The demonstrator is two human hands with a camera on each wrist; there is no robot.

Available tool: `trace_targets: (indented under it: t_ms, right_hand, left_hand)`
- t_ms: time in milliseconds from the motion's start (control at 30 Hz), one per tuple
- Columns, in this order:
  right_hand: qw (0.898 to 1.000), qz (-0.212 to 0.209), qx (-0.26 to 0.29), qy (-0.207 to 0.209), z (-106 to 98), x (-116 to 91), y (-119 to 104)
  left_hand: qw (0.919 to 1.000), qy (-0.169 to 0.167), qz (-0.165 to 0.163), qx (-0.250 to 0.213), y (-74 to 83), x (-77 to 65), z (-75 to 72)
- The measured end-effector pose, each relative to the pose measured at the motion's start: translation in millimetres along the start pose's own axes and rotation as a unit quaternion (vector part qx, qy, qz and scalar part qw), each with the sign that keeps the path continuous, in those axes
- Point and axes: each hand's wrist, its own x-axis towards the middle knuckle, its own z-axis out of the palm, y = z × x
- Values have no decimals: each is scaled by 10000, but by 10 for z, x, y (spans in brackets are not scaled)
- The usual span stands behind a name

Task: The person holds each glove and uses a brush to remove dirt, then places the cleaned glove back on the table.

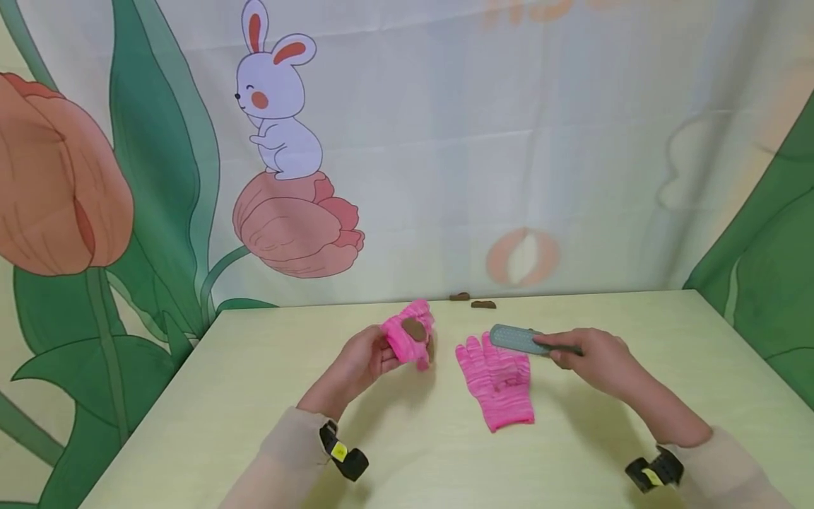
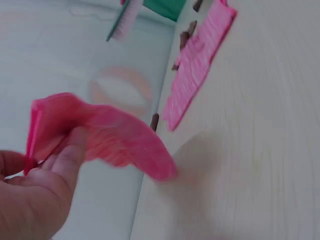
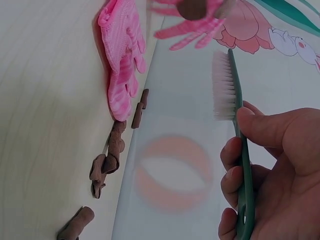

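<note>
A pink knitted glove (image 1: 400,344) hangs from my left hand (image 1: 362,360), which pinches it near the cuff between thumb and fingers. Two brown patches show on this glove, one of them round (image 1: 415,329). In the left wrist view the held glove (image 2: 122,131) droops, its far end blurred. My right hand (image 1: 604,360) grips a green brush (image 1: 516,339) by its handle, above the table. Pale bristles (image 3: 224,90) face left in the right wrist view. Between the hands, a second pink glove (image 1: 499,389) lies flat, below and beside the brush head.
Small brown pieces (image 1: 483,305) lie along the back edge of the pale table (image 1: 254,396). The right wrist view shows several brown lumps (image 3: 112,150) beyond the lying glove. Behind stands a printed curtain (image 1: 432,177) with a rabbit and tulips.
</note>
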Motion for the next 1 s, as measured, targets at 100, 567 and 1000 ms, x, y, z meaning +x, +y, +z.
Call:
trace_targets:
  t_ms: [100,567,1000]
  right_hand:
    - [9999,9,108,-67,1,16,-9]
    - [9994,-272,-4,-207,102,149,-57]
    - [9904,-821,-707,-862,675,535,-538]
  left_hand:
    - [9975,465,133,-515,-73,-76,32]
    - [9206,121,-970,3780,-247,-522,-166]
    - [7593,-196,389,6493,-174,-471,-239]
